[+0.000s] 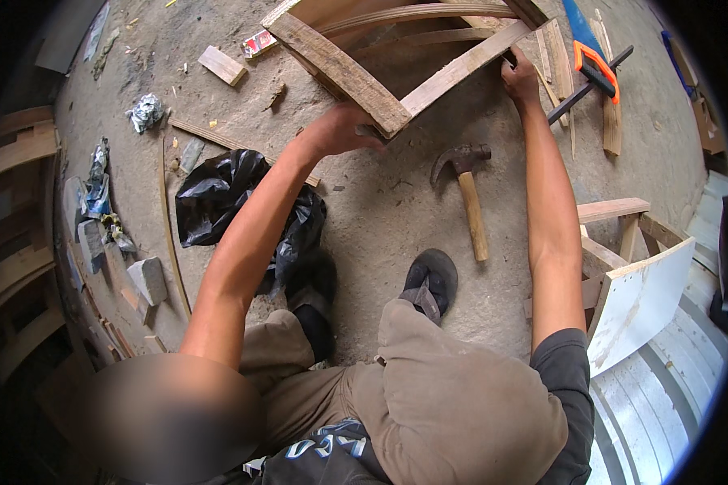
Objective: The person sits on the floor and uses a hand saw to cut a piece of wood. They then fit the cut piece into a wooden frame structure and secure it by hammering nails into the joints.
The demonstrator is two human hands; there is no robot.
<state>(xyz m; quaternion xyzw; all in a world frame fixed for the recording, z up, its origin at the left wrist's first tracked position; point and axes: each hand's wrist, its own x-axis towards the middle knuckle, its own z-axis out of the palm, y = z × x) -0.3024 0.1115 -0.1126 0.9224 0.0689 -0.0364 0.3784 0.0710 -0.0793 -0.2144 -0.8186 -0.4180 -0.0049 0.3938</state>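
Note:
At the far side of my view a wooden frame (pixel 463 70) of rough planks and slats is tilted, one corner toward me. My left hand (pixel 341 132) is closed around the near corner from the left, with its fingers partly hidden under the wood. Further right, my right hand (pixel 521 79) grips the end of the right-hand slat, its fingertips partly behind the wood. Below the frame, between my forearms, a claw hammer (pixel 471 202) with a wooden handle lies on the concrete floor, touched by neither hand.
A handsaw (pixel 594 69) with an orange and black handle lies by wooden strips at the far right. A black plastic bag (pixel 214 198) sits under my left forearm. At right stands a slatted wooden piece with a white panel (pixel 643 295). A wood block (pixel 222 65) and grey blocks (pixel 147 280) are left.

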